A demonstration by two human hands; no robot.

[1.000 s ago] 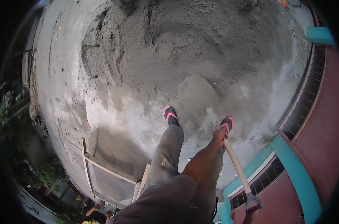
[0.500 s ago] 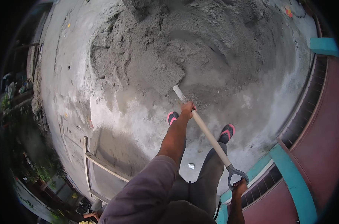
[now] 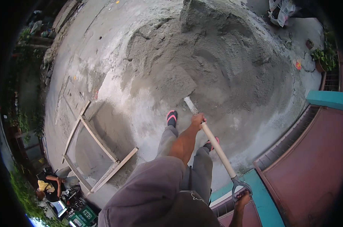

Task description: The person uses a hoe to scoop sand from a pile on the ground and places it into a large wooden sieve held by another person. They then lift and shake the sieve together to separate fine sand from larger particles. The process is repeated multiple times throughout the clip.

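You stand over a pile [image 3: 220,60] of damp-looking grey sand, at 12 o'clock, with the shovel [image 3: 220,153] in both hands. Its long axis runs from 11 o'clock, at the blade, to 5 o'clock, at the grip [image 3: 236,185]. Your left hand [image 3: 198,119] wraps the lower end of the pale shaft, fingers curled around it. Your right hand [image 3: 243,198] holds the dark D-shaped grip, fingers bent over its crossbar.

From your left hand, the blade lies near, at 11 o'clock, hidden under a load [image 3: 175,80] of sand; whether it rests in the pile or is just clear of it, you cannot tell. The left hand is much the nearer to the blade.

Your left shoe [image 3: 172,116] is at 9 o'clock from that hand, your right shoe [image 3: 212,143] at 5.

Against the frame one second earlier, the blade end lies farther left and sand-covered rather than bare. Against half a second earlier, the view is turned: the wooden frame [image 3: 114,170] at 8 o'clock shows whole, a co-worker [image 3: 52,189] beyond it shows more fully, and a potted plant [image 3: 325,56] appears at 2.
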